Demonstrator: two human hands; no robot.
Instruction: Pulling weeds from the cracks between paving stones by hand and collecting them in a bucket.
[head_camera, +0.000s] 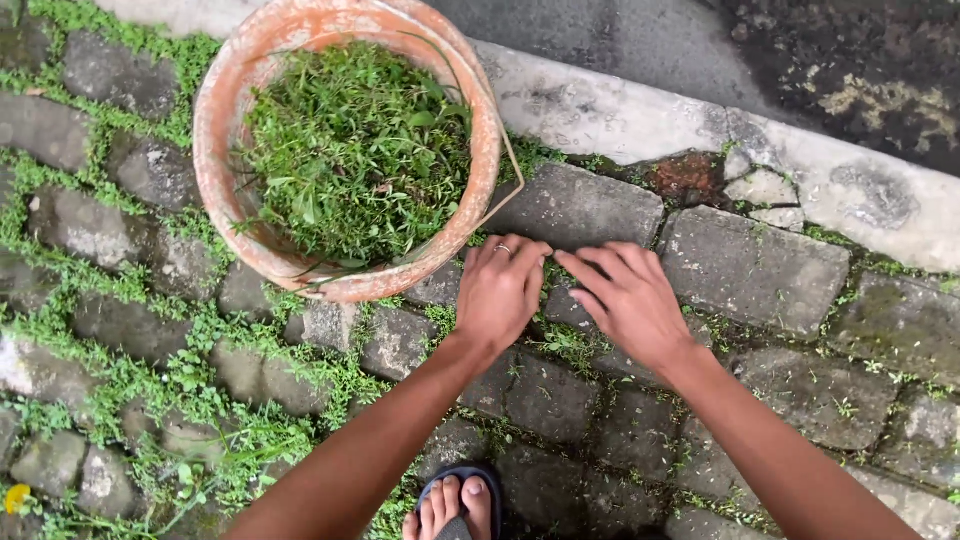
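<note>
My left hand rests on the grey paving stones just right of an orange bucket, fingers curled toward the joint between stones; a ring shows on one finger. My right hand lies beside it, fingers reaching to the same joint, fingertips nearly touching the left hand's. Whether either hand pinches a weed is hidden by the fingers. The bucket holds a heap of pulled green weeds.
Weeds grow thickly between the stones on the left; thinner tufts sit below my hands. A pale concrete kerb runs along the top, dark asphalt beyond. My foot in a sandal is at the bottom edge.
</note>
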